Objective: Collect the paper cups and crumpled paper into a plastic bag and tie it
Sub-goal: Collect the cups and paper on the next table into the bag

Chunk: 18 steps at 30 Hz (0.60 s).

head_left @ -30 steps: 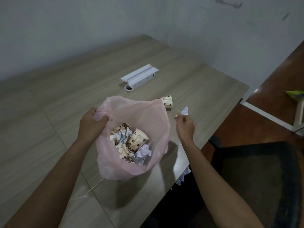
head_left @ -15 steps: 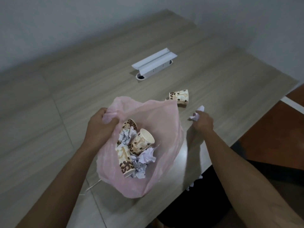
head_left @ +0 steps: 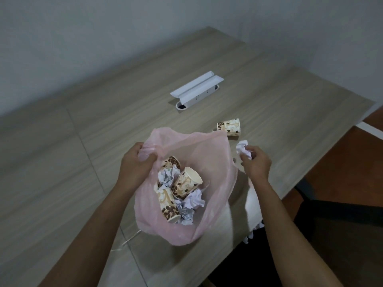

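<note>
A pink plastic bag [head_left: 211, 162] stands open on the wooden table [head_left: 87, 162]. My left hand [head_left: 136, 164] grips its left rim and holds the mouth wide. Inside lie three coffee-bean-print paper cups [head_left: 186, 182] among crumpled white paper balls [head_left: 193, 200]. My right hand [head_left: 256, 162], just right of the bag's rim, pinches a crumpled white paper ball [head_left: 243, 149] lifted off the table. One more paper cup [head_left: 229, 126] lies on its side on the table just behind the bag.
A white cable-outlet box with its lid open [head_left: 196, 90] sits in the table farther back. The table's right edge runs close past my right hand, with brown floor [head_left: 342, 158] and a dark chair [head_left: 342, 235] beyond. Grey walls close the back.
My right hand closed on the crumpled paper ball and lifted it slightly toward the bag. The left hand kept hold of the bag's rim. The camera tilted down and shifted.
</note>
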Each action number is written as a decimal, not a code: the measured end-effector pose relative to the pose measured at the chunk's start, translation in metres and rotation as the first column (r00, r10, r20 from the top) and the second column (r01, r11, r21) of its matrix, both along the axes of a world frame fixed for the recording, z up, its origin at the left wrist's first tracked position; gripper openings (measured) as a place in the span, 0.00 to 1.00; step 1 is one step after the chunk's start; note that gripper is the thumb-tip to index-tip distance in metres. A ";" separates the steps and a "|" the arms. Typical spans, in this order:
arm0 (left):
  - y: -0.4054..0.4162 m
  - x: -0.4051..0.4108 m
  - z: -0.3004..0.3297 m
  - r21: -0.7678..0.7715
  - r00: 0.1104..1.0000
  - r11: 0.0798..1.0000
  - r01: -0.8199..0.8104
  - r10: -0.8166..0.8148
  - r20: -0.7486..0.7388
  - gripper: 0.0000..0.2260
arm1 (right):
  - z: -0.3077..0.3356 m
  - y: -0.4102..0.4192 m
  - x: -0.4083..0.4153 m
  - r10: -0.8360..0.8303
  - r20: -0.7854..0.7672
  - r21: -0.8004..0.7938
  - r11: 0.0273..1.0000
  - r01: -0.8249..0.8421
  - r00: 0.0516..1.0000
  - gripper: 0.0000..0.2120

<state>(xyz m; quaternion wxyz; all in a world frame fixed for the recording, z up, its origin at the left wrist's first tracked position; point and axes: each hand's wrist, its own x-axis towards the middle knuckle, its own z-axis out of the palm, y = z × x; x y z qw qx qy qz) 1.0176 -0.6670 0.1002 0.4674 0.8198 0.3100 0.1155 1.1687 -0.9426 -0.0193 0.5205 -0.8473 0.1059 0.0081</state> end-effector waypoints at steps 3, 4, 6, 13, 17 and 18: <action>0.009 -0.004 0.005 0.003 0.999 1.000 -0.021 0.020 0.035 0.05 | 0.062 0.008 -0.027 -0.039 0.173 0.135 0.991 0.016 0.984 0.13; 0.012 -0.005 0.007 -0.008 0.998 0.999 -0.034 0.034 0.045 0.05 | 0.083 0.015 -0.039 -0.010 0.223 0.164 0.986 -0.027 0.975 0.14; 0.017 -0.007 0.010 -0.027 0.996 0.998 -0.055 0.056 0.062 0.05 | 0.117 0.033 -0.066 0.114 0.299 0.172 0.970 -0.171 0.948 0.14; 0.029 -0.005 0.012 -0.024 0.995 0.998 -0.053 0.055 0.084 0.06 | 0.122 0.117 -0.112 0.695 -0.114 -0.185 0.688 -0.702 0.710 0.26; 0.037 -0.009 0.011 -0.032 0.996 0.998 -0.052 0.055 0.073 0.05 | 0.129 0.115 -0.105 0.771 -0.077 -0.096 0.625 -0.775 0.632 0.28; 0.040 -0.011 0.010 -0.026 0.996 0.998 -0.054 0.056 0.071 0.04 | 0.132 0.111 -0.099 0.742 -0.023 -0.046 0.668 -0.742 0.670 0.24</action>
